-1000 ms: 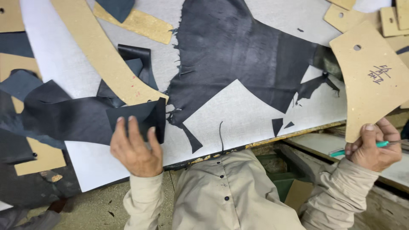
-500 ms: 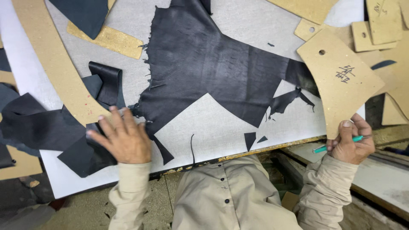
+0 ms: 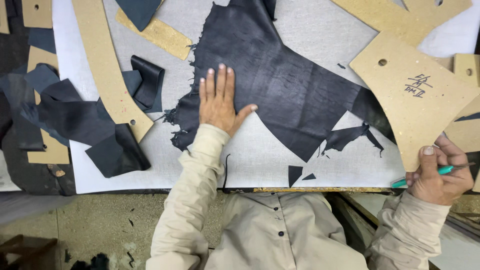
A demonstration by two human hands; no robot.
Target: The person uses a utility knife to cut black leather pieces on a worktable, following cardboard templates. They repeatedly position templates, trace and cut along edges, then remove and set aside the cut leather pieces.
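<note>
A large, irregular piece of dark leather (image 3: 280, 75) lies on the white cutting board (image 3: 320, 30). My left hand (image 3: 218, 100) rests flat on its lower left part, fingers spread, holding nothing. My right hand (image 3: 439, 172) is at the board's right edge, gripping the lower corner of a tan cardboard pattern (image 3: 415, 92) with a round hole, together with a green-handled tool (image 3: 442, 171).
A long curved cardboard pattern (image 3: 107, 75) and a rectangular one (image 3: 155, 34) lie at the left. Cut dark leather pieces (image 3: 95, 125) are piled on the left. Small leather scraps (image 3: 350, 137) lie near the front edge. More patterns (image 3: 395, 12) sit at the top right.
My left hand let go of the cut leather piece on the left pile and moved right onto the large hide. The right hand still holds the pattern and tool.
</note>
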